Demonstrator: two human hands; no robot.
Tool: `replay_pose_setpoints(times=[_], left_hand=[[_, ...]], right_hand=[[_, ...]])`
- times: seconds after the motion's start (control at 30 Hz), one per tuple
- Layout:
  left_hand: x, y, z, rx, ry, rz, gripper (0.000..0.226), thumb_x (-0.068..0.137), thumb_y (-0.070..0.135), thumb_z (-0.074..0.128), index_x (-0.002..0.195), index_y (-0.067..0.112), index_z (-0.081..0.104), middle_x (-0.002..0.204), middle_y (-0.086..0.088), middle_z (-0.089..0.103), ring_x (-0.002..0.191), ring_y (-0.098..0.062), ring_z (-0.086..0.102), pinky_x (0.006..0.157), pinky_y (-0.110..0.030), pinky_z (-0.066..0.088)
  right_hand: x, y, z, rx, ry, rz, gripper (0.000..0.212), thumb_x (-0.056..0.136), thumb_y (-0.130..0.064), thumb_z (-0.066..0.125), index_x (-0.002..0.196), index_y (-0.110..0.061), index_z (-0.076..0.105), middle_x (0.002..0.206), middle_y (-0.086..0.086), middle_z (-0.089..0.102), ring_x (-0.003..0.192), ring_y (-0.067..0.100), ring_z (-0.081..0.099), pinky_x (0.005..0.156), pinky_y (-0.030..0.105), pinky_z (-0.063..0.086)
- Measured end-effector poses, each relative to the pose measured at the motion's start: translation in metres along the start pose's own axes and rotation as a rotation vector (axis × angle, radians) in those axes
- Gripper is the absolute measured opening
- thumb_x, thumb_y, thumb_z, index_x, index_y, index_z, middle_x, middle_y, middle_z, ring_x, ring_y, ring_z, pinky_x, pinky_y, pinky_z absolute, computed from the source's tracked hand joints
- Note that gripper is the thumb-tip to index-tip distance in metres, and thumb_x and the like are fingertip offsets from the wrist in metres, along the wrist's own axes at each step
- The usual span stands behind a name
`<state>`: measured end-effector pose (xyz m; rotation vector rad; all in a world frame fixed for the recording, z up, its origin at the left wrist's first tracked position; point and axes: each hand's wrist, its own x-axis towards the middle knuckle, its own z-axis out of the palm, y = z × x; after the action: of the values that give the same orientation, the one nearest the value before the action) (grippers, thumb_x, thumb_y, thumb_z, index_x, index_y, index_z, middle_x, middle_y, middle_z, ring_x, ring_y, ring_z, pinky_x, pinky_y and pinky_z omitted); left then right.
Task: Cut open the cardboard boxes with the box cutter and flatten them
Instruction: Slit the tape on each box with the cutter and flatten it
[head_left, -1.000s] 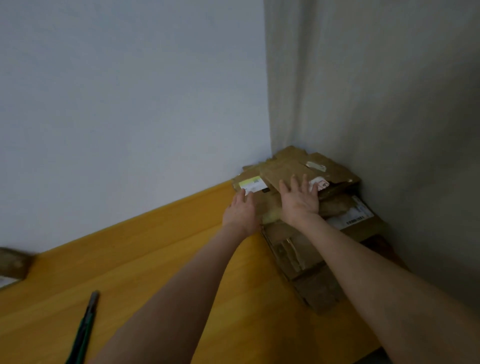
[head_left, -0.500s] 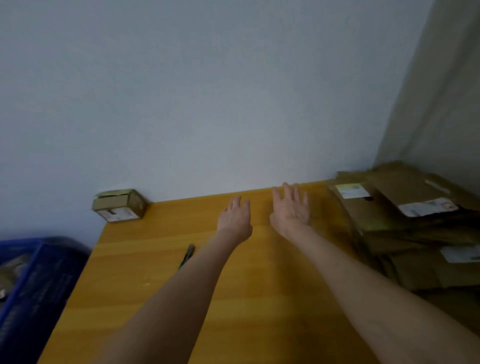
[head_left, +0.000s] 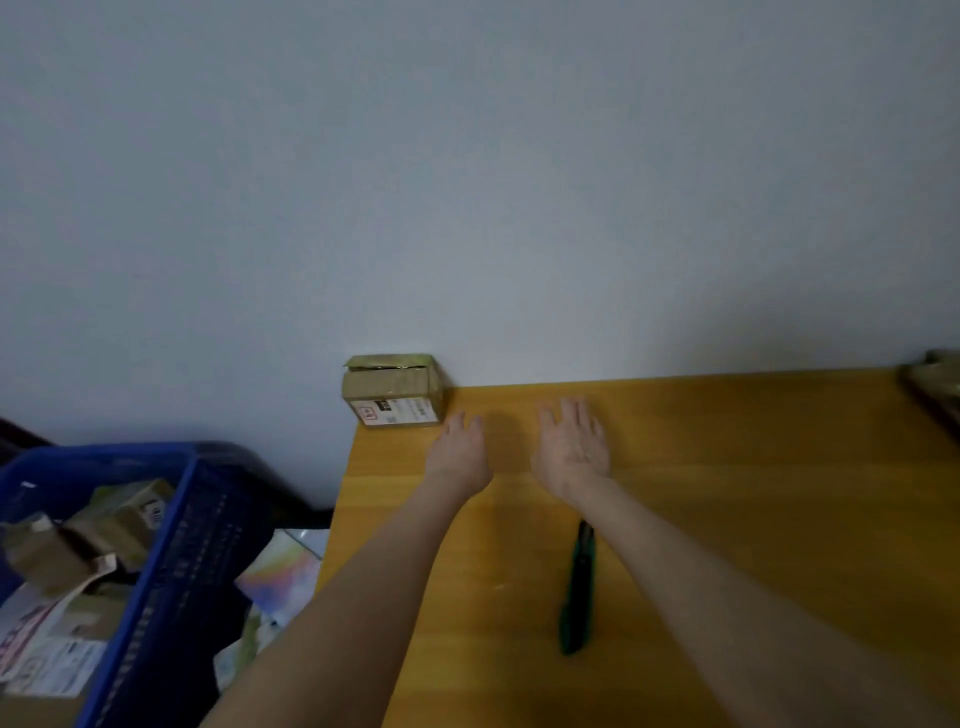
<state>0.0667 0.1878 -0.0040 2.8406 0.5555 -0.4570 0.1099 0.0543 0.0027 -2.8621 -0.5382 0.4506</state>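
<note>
A small brown cardboard box (head_left: 393, 391) with a white label stands at the table's far left corner, against the wall. My left hand (head_left: 460, 451) reaches toward it with straight fingers, its fingertips just right of the box, holding nothing. My right hand (head_left: 573, 444) hovers beside it, palm turned up, fingers straight and empty. The green box cutter (head_left: 579, 590) lies on the yellow table (head_left: 727, 519) between my forearms. A corner of the flattened cardboard pile (head_left: 935, 387) shows at the right edge.
A blue plastic crate (head_left: 156, 545) holding several cardboard boxes sits below the table's left edge. Colourful papers (head_left: 278, 577) lie on the floor between crate and table. A plain white wall runs along the table's back.
My view and both hands swung left, off the flattened pile and across the table toward the small box. The pile slid out to the right edge; the crate came into view.
</note>
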Motion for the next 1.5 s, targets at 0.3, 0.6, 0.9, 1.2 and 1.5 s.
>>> replay_pose_setpoints(times=[0.3, 0.6, 0.9, 1.2, 1.5], left_hand=[[0.076, -0.134, -0.022, -0.299, 0.180, -0.190, 0.072, 0.087, 0.017, 0.061, 0.147, 0.008, 0.022, 0.149, -0.016, 0.027, 0.128, -0.038, 0.042, 0.102, -0.047, 0.041], [0.115, -0.185, -0.013, -0.708, 0.167, -0.327, 0.064, 0.083, 0.015, 0.068, 0.136, 0.007, 0.035, 0.131, -0.015, 0.051, 0.119, -0.033, 0.052, 0.088, -0.038, 0.048], [0.072, -0.145, -0.014, -0.963, 0.005, -0.159, 0.035, 0.084, 0.031, 0.074, 0.112, 0.020, 0.057, 0.107, -0.004, 0.068, 0.085, -0.015, 0.068, 0.067, -0.021, 0.055], [0.004, -0.100, -0.013, -1.165, -0.216, -0.205, 0.056, 0.090, 0.040, 0.063, 0.141, 0.032, 0.042, 0.109, -0.004, 0.068, 0.095, -0.025, 0.065, 0.075, -0.040, 0.054], [-0.036, -0.097, -0.023, -1.266, -0.458, -0.563, 0.048, 0.088, 0.051, 0.054, 0.096, 0.005, 0.062, 0.083, -0.012, 0.065, 0.074, -0.029, 0.065, 0.058, -0.038, 0.056]], right_hand=[[0.075, -0.115, 0.052, 0.605, -0.162, 0.174, 0.072, 0.087, -0.023, 0.065, 0.148, -0.013, 0.028, 0.154, 0.008, 0.025, 0.135, 0.028, 0.037, 0.104, 0.034, 0.038], [0.120, -0.149, 0.071, 1.057, -0.247, 0.187, 0.071, 0.082, -0.007, 0.072, 0.142, -0.013, 0.034, 0.138, 0.009, 0.052, 0.122, 0.022, 0.052, 0.097, 0.028, 0.041], [0.071, -0.084, 0.038, 1.091, -0.090, 0.348, 0.040, 0.091, 0.000, 0.059, 0.130, -0.002, 0.051, 0.125, 0.013, 0.062, 0.107, 0.028, 0.064, 0.070, 0.025, 0.049], [0.001, -0.029, 0.028, 1.377, -0.007, 0.461, 0.046, 0.093, -0.022, 0.063, 0.135, -0.011, 0.048, 0.126, 0.009, 0.061, 0.107, 0.024, 0.062, 0.091, 0.042, 0.053], [-0.053, -0.023, 0.026, 1.310, -0.328, 0.060, 0.111, 0.062, -0.037, 0.085, 0.148, -0.045, 0.015, 0.140, -0.009, 0.046, 0.120, 0.021, 0.054, 0.092, 0.048, 0.053]])
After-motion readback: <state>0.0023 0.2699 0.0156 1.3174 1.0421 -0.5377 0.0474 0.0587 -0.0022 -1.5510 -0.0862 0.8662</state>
